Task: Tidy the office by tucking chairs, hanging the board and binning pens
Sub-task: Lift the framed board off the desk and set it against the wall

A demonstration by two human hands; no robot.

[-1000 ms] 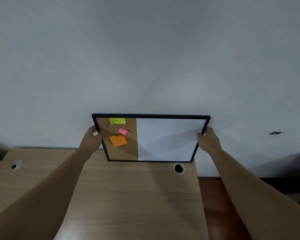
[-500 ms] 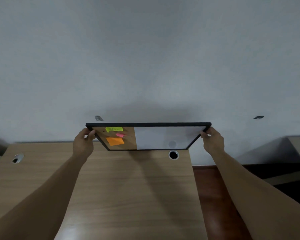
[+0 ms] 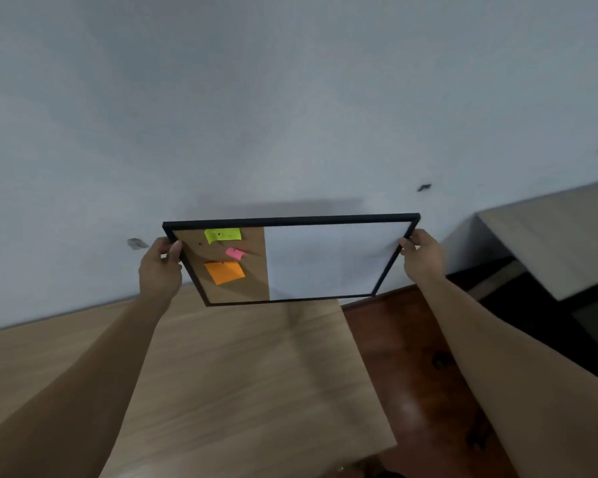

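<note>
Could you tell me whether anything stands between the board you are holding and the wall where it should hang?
Nothing visible does. The board, held by the left hand and right hand, faces bare wall above the desk; only small dark marks show there.

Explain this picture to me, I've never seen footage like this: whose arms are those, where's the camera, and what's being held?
The camera sits on a person's head, looking forward and down, so the two bare arms are that person's own. The left hand and right hand each grip a side edge of a black-framed board, half cork, half whiteboard. Yellow, pink and orange notes are pinned to the cork. The board is held tilted near a pale wall, above a wooden desk.
</note>
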